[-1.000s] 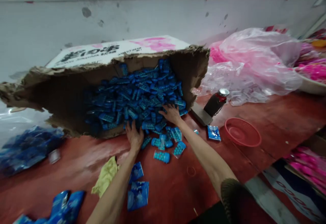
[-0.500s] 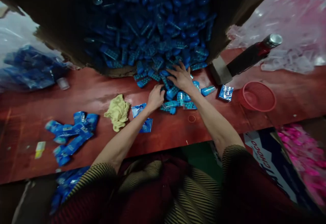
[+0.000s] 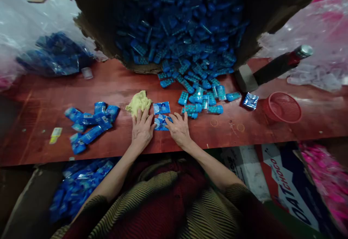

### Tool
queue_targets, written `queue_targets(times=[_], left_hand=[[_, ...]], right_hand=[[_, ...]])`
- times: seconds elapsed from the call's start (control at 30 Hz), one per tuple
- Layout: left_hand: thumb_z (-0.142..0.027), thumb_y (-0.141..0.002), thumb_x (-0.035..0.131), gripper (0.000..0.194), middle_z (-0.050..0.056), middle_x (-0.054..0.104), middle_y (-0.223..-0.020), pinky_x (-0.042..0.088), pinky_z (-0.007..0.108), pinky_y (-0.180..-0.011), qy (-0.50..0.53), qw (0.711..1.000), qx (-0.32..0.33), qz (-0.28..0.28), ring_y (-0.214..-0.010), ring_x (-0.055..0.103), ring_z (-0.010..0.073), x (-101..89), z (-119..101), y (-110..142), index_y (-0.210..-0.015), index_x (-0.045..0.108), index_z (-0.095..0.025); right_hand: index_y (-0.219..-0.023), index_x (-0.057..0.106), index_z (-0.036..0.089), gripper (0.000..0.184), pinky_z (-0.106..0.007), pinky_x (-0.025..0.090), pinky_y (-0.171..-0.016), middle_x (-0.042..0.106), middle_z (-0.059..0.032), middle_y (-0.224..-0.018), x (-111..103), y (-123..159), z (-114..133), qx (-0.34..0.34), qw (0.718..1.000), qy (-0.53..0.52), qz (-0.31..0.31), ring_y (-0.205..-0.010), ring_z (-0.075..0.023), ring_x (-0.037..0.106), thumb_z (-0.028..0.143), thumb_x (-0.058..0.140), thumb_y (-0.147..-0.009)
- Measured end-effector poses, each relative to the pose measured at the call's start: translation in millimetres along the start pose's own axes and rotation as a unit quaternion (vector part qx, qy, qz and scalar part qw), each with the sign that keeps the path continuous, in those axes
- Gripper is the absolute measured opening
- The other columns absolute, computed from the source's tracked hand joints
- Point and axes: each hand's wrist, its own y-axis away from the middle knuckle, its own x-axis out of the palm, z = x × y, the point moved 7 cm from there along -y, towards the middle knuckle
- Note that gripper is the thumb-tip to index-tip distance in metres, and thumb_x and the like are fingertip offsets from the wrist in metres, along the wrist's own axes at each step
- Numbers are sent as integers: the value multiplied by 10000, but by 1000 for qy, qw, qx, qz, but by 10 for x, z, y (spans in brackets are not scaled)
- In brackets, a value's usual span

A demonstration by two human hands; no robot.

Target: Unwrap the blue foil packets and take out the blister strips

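Observation:
My left hand (image 3: pixel 143 129) lies flat with its fingers spread, its tips at the edge of a crumpled yellow cloth (image 3: pixel 138 102). Just to the right, my right hand (image 3: pixel 179 129) rests with fingers apart, touching the right end of a flat blue printed packet (image 3: pixel 161 124). A second blue printed packet (image 3: pixel 161 107) lies directly behind that one. Beyond my right hand is a loose cluster of clear bottles with blue caps and blue beads inside (image 3: pixel 193 108). Neither hand holds anything.
A torn cardboard box (image 3: pixel 95 25) spills more blue bottles onto the red table (image 3: pixel 108 83). Filled blue packets (image 3: pixel 92 134) lie left. At right stand a red basket (image 3: pixel 282 108), a dark upright tool with a silver top (image 3: pixel 277 65), and a small blue packet stack (image 3: pixel 250 101).
Both hands have come back from the bottle pile toward the table's front edge, to the flat packets. The camera view has shifted, and several bottles now lie spread out in front of the box.

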Motion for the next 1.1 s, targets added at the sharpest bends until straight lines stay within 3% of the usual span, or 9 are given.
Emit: queue_targets(times=[0.13, 0.27, 0.37, 0.47, 0.63, 0.7, 0.8, 0.9, 1.1], left_hand=[[-308, -870, 459, 360, 163, 418, -1412, 192, 546, -1089, 12, 999, 8, -45, -1372, 236, 339, -89, -54, 23, -1174, 567, -146], [-301, -855, 499, 380, 184, 526, -1289, 331, 459, -1044, 154, 978, -23, -139, -1256, 432, 291, -316, -153, 219, -1193, 532, -130], [-324, -825, 554, 440, 153, 588, -1178, 469, 370, -882, 316, 931, -123, -135, -1011, 596, 227, -255, -127, 369, -1226, 485, -154], [-328, -740, 654, 518, 130, 594, -1142, 490, 294, -750, 410, 876, -219, -126, -803, 617, 160, -132, -76, 423, -1205, 494, -162], [-334, -661, 701, 360, 55, 649, -869, 448, 217, -596, 535, 799, -267, -64, -691, 576, 129, -5, -95, 342, -959, 626, -146], [-362, -654, 693, 277, 25, 631, -731, 412, 194, -520, 596, 748, -292, -23, -612, 542, 111, 61, -126, 351, -804, 639, -136], [-361, -599, 731, 283, 6, 623, -690, 394, 185, -481, 647, 696, -311, -15, -568, 521, 94, 89, -149, 394, -731, 629, -133], [-354, -594, 742, 276, -1, 619, -654, 397, 185, -484, 657, 689, -306, -21, -544, 517, 87, 100, -161, 423, -714, 629, -132], [-335, -604, 729, 255, -4, 613, -590, 383, 186, -475, 648, 699, -299, -44, -465, 477, 63, 171, -177, 437, -709, 642, -120]], right_hand=[[-1052, 666, 254, 235, -575, 188, -1041, 638, -69, -1150, 22, -3, -19, 12, 999, 22, -41, -1141, -276, 468, 284, 480, -911], [-1017, 687, 267, 223, -509, 216, -1032, 658, -59, -1108, -47, 3, -14, 6, 997, 23, -74, -1110, -251, 489, 295, 496, -906], [-1010, 693, 272, 218, -469, 241, -1015, 672, -58, -1045, -75, 41, -7, 19, 995, 11, -96, -1032, -221, 520, 295, 503, -904], [-949, 711, 257, 204, -448, 278, -986, 678, -60, -987, -130, 67, 22, 23, 994, -9, -106, -962, -207, 538, 294, 516, -897], [-956, 714, 241, 214, -392, 365, -926, 666, -75, -991, -302, 103, 122, 1, 982, -145, -120, -950, -201, 551, 301, 519, -890], [-1020, 689, 226, 224, -352, 411, -884, 650, -76, -1015, -298, 112, 105, 29, 955, -272, -111, -947, -191, 559, 302, 556, -857], [-1046, 650, 201, 322, -299, 465, -764, 644, -49, -958, -121, 126, 3, 152, 862, -480, -64, -823, -160, 577, 335, 635, -753], [-762, 645, 169, 200, -250, 439, -632, 611, 11, -708, 71, 140, 41, 223, 772, -595, 13, -623, -109, 522, 360, 643, -701], [-608, 535, 172, 242, -223, 399, -508, 528, 55, -544, 150, 219, 116, 294, 710, -639, -12, -490, -77, 454, 377, 653, -659]])
